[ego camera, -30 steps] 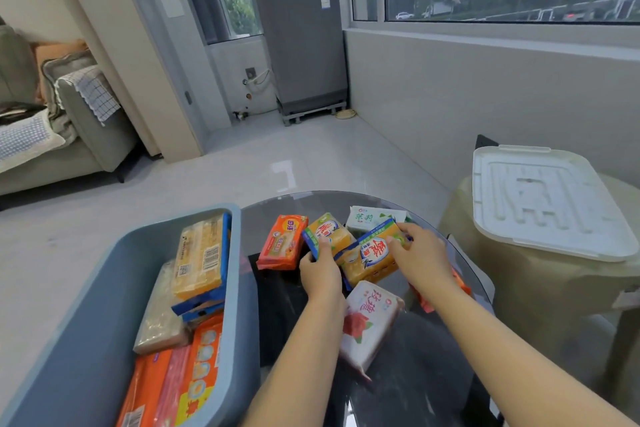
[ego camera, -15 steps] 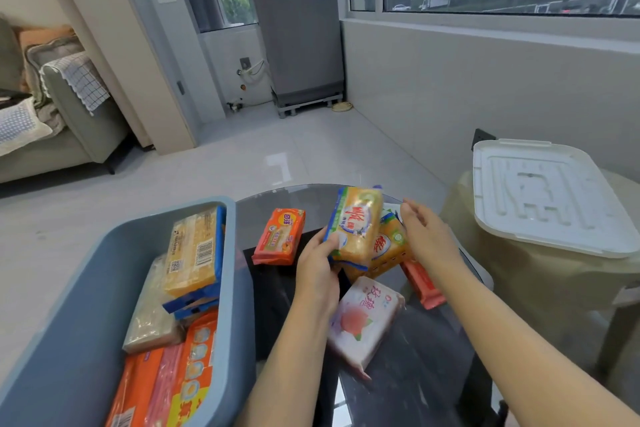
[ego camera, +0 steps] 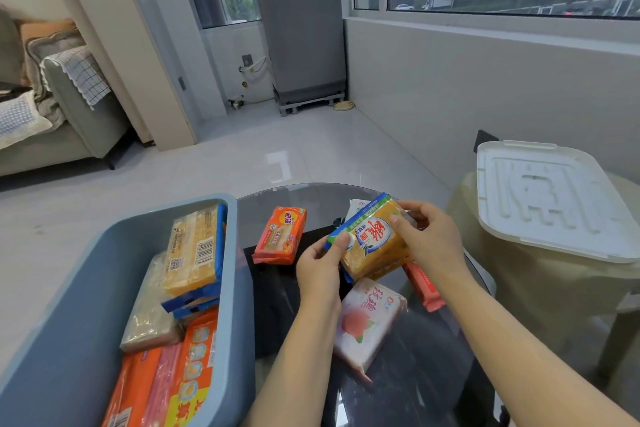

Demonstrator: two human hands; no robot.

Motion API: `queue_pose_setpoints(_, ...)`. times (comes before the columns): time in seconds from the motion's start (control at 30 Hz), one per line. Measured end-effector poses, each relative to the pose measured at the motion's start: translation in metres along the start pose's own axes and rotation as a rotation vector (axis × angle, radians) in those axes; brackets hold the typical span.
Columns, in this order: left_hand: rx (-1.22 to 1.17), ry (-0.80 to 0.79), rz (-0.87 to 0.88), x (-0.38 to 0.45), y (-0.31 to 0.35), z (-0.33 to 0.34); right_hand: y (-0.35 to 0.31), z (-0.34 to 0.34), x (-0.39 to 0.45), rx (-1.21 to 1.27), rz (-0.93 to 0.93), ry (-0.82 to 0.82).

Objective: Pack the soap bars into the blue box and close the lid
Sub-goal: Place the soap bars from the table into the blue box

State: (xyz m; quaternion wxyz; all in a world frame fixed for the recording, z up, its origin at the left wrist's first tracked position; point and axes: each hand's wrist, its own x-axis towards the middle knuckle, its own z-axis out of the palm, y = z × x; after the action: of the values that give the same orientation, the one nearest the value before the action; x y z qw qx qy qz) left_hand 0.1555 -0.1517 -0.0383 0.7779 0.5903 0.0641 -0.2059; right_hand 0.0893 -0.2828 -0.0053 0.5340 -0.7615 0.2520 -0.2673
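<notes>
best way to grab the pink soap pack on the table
Grip the pink pack across its two long sides, coming from above. It lies flat on the glass table, its long sides clear though the held yellow soap overlaps its far end; the crimped ends are flimsy.

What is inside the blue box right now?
In the blue box: a yellow soap pack on top, a clear-wrapped bar beneath it, and orange packs nearer the camera. Anything under those is covered.

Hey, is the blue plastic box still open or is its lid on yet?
Open. The blue plastic box shows soap packs inside, and the white ribbed lid lies apart on the beige stool to the right.
</notes>
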Motion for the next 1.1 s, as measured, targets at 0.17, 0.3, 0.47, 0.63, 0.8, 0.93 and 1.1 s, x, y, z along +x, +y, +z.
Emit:
queue_pose_setpoints(0.17,0.195,0.066,0.097,-0.001,-0.001,0.01,0.002,0.003,-0.002,-0.05,0.009,0.012)
queue_pose_setpoints(0.3,0.202,0.036,0.033,-0.007,0.004,0.015,0.008,0.007,0.001,-0.113,0.069,-0.003)
queue_pose_setpoints(0.47,0.246,0.051,-0.077,-0.016,0.012,0.016,0.005,0.006,0.002,-0.174,0.188,-0.144)
queue_pose_setpoints(0.63,0.172,0.059,-0.098,-0.023,0.012,0.018,0.001,0.006,0.0,-0.131,0.209,-0.152)
queue_pose_setpoints(0.8,0.125,0.072,-0.015,-0.052,0.026,0.017,-0.019,-0.005,-0.011,0.279,0.14,-0.096)
queue_pose_setpoints(0.93,0.02,0.054,0.021,-0.086,0.047,0.017,-0.039,-0.014,-0.023,0.458,0.096,-0.05)
queue_pose_setpoints(1.1,-0.019,0.046,0.083,-0.119,0.079,0.004,-0.067,-0.025,-0.039,0.639,0.092,-0.24)
